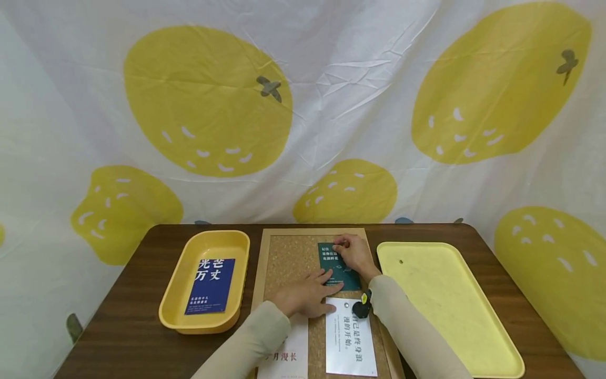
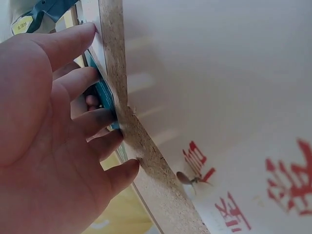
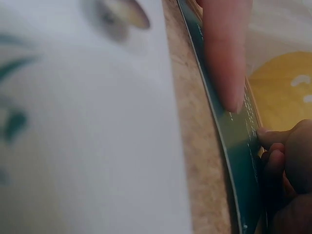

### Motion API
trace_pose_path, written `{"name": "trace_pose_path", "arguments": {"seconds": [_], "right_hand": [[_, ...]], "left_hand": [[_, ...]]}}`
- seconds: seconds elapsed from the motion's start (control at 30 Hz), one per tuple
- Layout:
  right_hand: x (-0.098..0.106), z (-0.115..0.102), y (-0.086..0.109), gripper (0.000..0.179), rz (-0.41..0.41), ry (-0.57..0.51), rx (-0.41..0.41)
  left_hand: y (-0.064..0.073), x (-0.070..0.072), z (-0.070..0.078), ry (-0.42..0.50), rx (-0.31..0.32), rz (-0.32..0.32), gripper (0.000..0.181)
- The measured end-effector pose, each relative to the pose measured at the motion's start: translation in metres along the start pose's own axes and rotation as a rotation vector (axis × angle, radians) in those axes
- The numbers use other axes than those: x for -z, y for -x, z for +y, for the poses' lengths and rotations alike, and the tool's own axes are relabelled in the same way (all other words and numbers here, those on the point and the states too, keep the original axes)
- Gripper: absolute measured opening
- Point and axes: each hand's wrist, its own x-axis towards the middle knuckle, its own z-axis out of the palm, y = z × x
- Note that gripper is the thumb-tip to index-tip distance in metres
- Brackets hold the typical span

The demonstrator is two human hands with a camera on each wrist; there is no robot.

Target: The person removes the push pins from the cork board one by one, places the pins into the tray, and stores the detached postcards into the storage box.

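The right hand (image 1: 354, 253) joins thumb and fingertips at the green postcard (image 1: 340, 267), anything pinched hidden; the left hand (image 1: 305, 296) spreads its fingers over the lower end. The postcard lies at the corkboard's (image 1: 289, 263) one o'clock; outside the board, a yellow tray (image 1: 450, 295) sits at three, a yellow tub (image 1: 171, 295) holding a blue postcard (image 1: 210, 289) at nine

Green card (image 1: 338, 267) flat on corkboard (image 1: 291, 260)
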Motion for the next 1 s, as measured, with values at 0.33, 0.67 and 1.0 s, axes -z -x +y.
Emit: {"name": "trace_pose_path", "arguments": {"seconds": [0.33,0.67,1.0], "right_hand": [[-0.0004,0.0021,-0.0020,0.011,0.030,-0.021,0.050],[-0.0006,-0.0008,-0.0006,0.009,0.013,0.031,0.073],[-0.0008,-0.0020,-0.0032,0.010,-0.021,0.097,0.097]], "left_hand": [[-0.0002,0.0017,0.0003,-0.002,0.012,-0.001,0.061],[0.0020,0.0034,0.0014,-0.015,0.009,0.005,0.062],[0.0005,0.0029,0.0018,-0.020,0.007,0.002,0.062]]}}
